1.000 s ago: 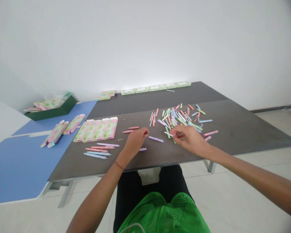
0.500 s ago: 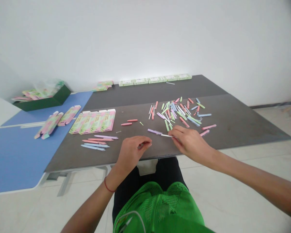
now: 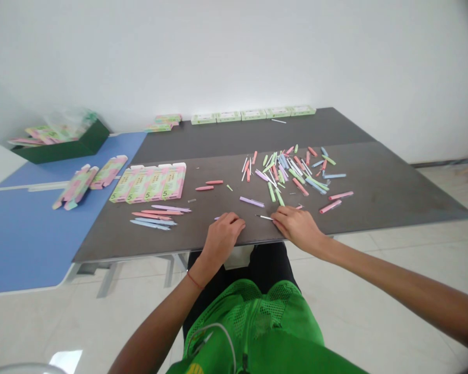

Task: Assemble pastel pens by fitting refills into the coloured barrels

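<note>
On the dark table my right hand (image 3: pixel 296 224) is closed, its fingertips pinching a white pen refill (image 3: pixel 264 217) with a dark tip pointing left. Close to the front edge, my left hand (image 3: pixel 225 229) rests with curled fingers; a bit of a purple pen part (image 3: pixel 217 218) pokes out beside it, mostly hidden. Between and beyond the hands lies a purple pen barrel with clip (image 3: pixel 251 201). Loose barrels, grips and refills in several colours form a pile (image 3: pixel 288 171) past my right hand. Two red pen parts (image 3: pixel 214 182) and a small green piece (image 3: pixel 229 187) lie left of it.
Assembled-looking pens (image 3: pixel 154 221) lie in a group at left, below overlapping flat cartons (image 3: pixel 156 183). Closed boxes (image 3: pixel 253 115) line the wall. Two more cartons (image 3: pixel 78 186) and a dark green bin (image 3: pixel 62 151) of packaging occupy the blue table (image 3: pixel 19 234).
The left hand has lowered onto the table, and a purple piece now shows beside it. The right hand still holds the refill, which has come apart from the purple barrel. The view has tilted slightly.
</note>
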Motion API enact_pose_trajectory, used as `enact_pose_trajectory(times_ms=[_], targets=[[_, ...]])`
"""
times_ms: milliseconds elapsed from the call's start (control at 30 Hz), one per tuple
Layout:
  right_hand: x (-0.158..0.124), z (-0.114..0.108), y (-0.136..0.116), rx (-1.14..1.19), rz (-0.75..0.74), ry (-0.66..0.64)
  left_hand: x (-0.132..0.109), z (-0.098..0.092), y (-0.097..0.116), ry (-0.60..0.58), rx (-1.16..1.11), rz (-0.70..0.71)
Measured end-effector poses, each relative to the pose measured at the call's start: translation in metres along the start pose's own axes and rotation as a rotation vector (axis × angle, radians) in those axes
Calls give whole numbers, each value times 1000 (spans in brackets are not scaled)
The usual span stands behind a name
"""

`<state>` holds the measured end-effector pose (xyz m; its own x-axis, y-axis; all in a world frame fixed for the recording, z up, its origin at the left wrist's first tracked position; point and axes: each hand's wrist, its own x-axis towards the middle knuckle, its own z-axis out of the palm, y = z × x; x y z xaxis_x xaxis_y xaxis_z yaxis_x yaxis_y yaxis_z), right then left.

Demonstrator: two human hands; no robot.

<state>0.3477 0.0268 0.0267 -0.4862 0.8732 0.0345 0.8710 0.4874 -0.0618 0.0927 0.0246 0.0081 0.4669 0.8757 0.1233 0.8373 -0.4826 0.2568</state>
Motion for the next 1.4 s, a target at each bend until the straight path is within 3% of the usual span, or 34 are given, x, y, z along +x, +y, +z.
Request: enact_pose_trajectory(times_ms=[200,300,400,533,633,733,900,967,1033,1233,1400], targets=[[6,0,-5,-29,-14,-16,9,-8,3,-49,38,16],[17,-11,-6,15,17,4,26,-19,-7,-28,41,-35],[45,-27,-2,39,36,49,47,-30,-30,-1,74,-137],[102,-36,1,-19,-14,-26,67,-35,-53,-51,112,-201],[135,-27,-2,-27,-45,-64,70,-36,-55,-81,133,-212],[145,-19,-4,-36,-54,-71,60,-41,-51,-87,143,-190],[124,-29,2,-25,-40,0,22,-57,-43,20,80,-158],[109,-35,6,72,-31,85,4,-58,-43,84,-112,-124],[92,-36,7,279,-28,118,-13,-53,-43,60,-337,-177],[36,-7,-10,905,30,-122,-41,-23,-51,116,-765,-380],[11,14,-19,907,51,-107,-43,-24,-56,53,-854,-377]])
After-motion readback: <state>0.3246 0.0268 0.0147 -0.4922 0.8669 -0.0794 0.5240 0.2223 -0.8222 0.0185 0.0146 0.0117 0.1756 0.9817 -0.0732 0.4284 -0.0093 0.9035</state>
